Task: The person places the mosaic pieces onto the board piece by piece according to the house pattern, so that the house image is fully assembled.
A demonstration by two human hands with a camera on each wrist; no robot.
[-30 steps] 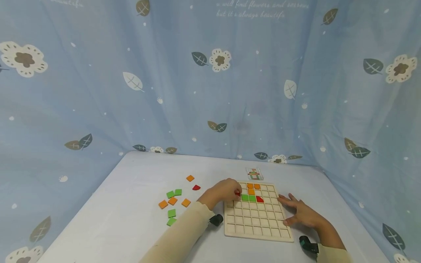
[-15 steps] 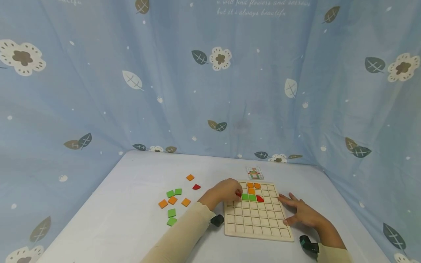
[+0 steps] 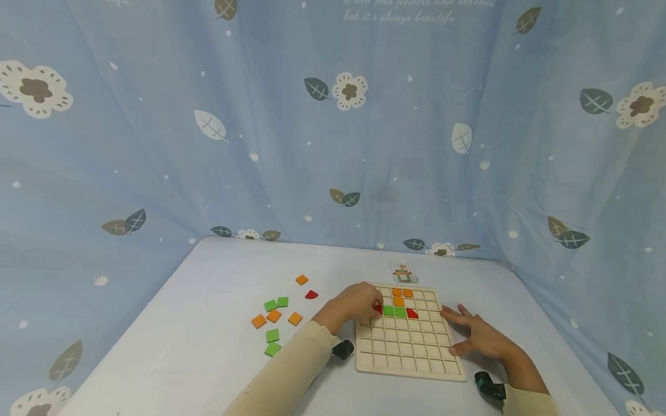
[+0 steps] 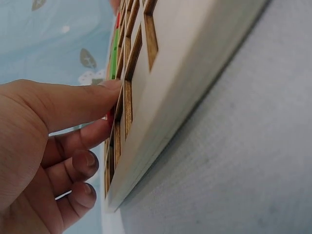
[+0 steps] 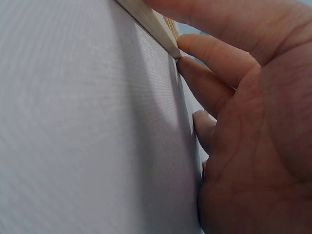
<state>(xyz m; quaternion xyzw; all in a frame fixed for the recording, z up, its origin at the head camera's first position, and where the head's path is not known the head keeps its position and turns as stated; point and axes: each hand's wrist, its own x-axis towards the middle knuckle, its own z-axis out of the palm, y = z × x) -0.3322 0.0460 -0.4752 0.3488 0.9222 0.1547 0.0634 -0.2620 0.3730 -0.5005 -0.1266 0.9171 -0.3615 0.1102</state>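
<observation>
My left hand (image 3: 360,300) pinches a red quarter-round tile (image 3: 378,309) between thumb and finger, at the wooden grid board's (image 3: 393,348) left side. The fingers cover part of that tile; in the left wrist view only a red sliver (image 4: 110,116) shows under the thumb. Just right of it lie two green square tiles (image 3: 393,311), followed by another red quarter-round tile (image 3: 412,314). Above these sit an orange square (image 3: 398,301) and two rounded orange tiles (image 3: 403,293). With fingers spread, my right hand (image 3: 481,336) touches the board's right edge.
Loose green squares (image 3: 273,335), orange squares (image 3: 295,318) and one red quarter-round (image 3: 311,294) lie scattered on the white table left of the board. A small pattern card (image 3: 403,273) lies behind the board. A blue printed curtain (image 3: 291,144) hangs around the table.
Slightly more of the red tile shows beside the left fingertips, close against the green square. The right hand stays at the board's edge. The head view has shifted a little.
</observation>
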